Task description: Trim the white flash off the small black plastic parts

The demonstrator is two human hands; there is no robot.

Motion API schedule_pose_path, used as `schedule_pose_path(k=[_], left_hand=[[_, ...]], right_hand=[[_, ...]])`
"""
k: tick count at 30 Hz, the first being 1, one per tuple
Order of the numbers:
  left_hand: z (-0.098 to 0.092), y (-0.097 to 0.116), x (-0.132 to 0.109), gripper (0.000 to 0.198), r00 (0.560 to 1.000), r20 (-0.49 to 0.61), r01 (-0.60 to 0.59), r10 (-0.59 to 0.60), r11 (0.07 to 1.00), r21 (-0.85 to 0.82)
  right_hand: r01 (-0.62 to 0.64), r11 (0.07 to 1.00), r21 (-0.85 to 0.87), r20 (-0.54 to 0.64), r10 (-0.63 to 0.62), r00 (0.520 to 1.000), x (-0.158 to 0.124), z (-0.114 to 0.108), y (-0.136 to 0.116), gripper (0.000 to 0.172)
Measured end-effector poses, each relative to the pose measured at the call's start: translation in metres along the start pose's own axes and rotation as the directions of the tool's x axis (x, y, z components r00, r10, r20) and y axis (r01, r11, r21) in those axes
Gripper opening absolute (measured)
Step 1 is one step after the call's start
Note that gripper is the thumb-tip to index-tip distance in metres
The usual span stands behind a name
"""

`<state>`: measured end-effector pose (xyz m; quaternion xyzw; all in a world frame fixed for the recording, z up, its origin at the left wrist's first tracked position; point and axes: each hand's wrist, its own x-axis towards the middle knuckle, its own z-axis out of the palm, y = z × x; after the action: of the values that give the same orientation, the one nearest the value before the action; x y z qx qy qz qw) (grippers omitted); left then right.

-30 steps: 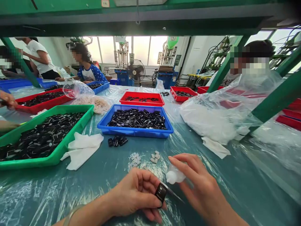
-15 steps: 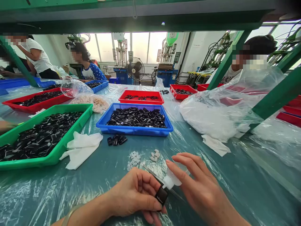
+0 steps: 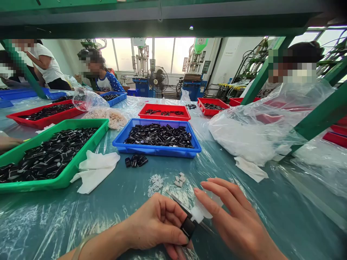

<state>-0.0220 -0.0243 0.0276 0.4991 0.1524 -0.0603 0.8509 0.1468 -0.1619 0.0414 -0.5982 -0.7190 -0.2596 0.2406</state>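
Head camera, looking down at my two hands over the film-covered green table point(image 3: 67, 216): the left hand point(image 3: 154, 225) is clamped on a small glossy black plastic block point(image 3: 187, 228), pinched between thumb and fingers. The right hand point(image 3: 233, 218) presses a soft white wipe point(image 3: 200, 213) against the block's upper end, with thin metal tweezers point(image 3: 177, 202) slanting between the two hands. A second ago the wipe was held a little off the block; half a second ago it had come down onto it, and it sits there now, the block tilted slightly further toward me. I judge the rubbing of this piece to be under way, not finished. Just beyond my fingers lie small pale grey bits point(image 3: 179, 179) and a frilly white scrap point(image 3: 155, 182); farther out, four loose black blocks point(image 3: 135, 161), a rigid blue tray point(image 3: 127, 147) heaped with shiny black pieces, and to the left a green tray point(image 3: 62, 180) beside a crumpled white cloth point(image 3: 94, 171).
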Motion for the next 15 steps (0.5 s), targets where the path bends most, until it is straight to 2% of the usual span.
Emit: schedule_pose_path(k=[10,15], left_hand=[[-0.0002,-0.0007,-0.0003,0.023,1.0,-0.017,0.011,-0.011,1.0,-0.009],[0.0002,-0.0011,-0.0006,0.024,0.999,-0.023,0.024,-0.024,0.999,-0.021]], right_hand=[[0.018,0.998,0.056,-0.049,-0.016,0.999,-0.0001,0.0023,-0.0002,0.03],[0.027,0.996,0.086,-0.019,-0.025,1.0,-0.001,0.0005,0.0002,0.03]])
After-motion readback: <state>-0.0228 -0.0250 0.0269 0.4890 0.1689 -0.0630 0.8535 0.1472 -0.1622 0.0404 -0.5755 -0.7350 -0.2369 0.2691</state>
